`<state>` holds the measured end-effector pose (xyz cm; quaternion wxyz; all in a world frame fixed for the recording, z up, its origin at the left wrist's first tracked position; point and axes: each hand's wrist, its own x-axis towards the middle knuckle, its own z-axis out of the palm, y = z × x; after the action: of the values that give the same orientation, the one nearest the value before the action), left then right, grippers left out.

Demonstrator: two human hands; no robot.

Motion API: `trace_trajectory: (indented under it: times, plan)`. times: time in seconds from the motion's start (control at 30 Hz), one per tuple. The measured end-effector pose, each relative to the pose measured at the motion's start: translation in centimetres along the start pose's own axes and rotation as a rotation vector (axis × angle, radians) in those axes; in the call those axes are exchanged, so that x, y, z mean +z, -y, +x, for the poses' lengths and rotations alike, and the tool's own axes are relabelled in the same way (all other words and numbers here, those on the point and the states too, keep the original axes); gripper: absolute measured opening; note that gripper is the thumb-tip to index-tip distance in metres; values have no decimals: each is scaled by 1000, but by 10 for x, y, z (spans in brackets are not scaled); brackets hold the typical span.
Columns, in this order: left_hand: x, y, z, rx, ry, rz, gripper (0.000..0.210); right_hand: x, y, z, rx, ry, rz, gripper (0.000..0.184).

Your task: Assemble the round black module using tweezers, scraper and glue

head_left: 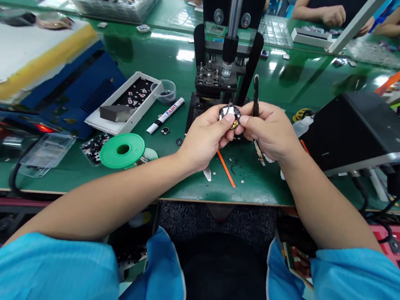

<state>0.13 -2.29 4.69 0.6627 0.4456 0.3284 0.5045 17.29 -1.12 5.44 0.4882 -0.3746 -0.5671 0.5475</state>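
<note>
My left hand (204, 134) is closed round the edge of a small round watch-like part (236, 112), dark-rimmed with white and gold bits inside. The thumb lies across its face. My right hand (270, 130) meets it from the other side, thumb and fingertip pinched at its right edge. A slim black tool, apparently tweezers (255, 94), is tucked in the right hand; one end points up and the other shows below the fingers. Both hands are just in front of a black press (216, 76). Whatever the right fingertips pinch is too small to make out.
A white tray (144, 103) of small parts, a paint marker (166, 115), a clear cup (166, 92) and a green spool (123, 149) lie leftward. An orange stick (225, 168) lies below my hands. A black box-shaped device (359, 131) stands right. Other people's hands work across the bench.
</note>
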Motion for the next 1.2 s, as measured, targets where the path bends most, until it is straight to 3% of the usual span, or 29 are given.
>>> trace_trajectory:
  times: [0.37,0.87,1.2]
  plan:
    - [0,2,-1,3,16,19,5,-2,0,1,3,-14,-33,14]
    - [0,4,-2,1,3,26,5,-5,0,-1,-25,-12,-85,6]
    - [-1,5,-1,22,5,3,4,-4,0,0,-38,39,-55,7]
